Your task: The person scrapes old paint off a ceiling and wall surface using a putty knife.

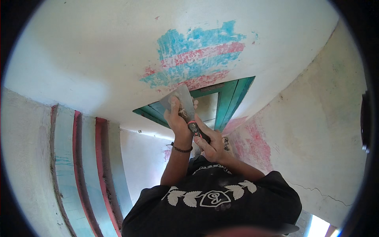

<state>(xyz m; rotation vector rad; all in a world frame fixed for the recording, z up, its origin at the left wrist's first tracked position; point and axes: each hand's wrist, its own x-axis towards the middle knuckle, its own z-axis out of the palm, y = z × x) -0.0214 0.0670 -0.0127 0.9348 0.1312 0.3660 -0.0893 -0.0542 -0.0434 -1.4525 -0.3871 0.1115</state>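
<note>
A putty knife [192, 125] with a wide grey metal blade and a black and red handle is held up in front of me, blade pointing up and left. My right hand [211, 146] is closed around its handle. My left hand [179, 124], a dark bracelet at its wrist, grips the blade, one digit lying along its face and fingertips showing past its right edge. Crumbly pale material [183, 113] sticks to the blade beside that digit. Behind the blade is a teal wooden frame [233, 96] around an opening.
Above the frame, the white wall [118, 47] carries rough blue [173, 41] and pink [209, 51] patches. Pink-edged, pale blue ledges [85, 158] run down the left. The right wall [319, 130] has a pink smear and a crack.
</note>
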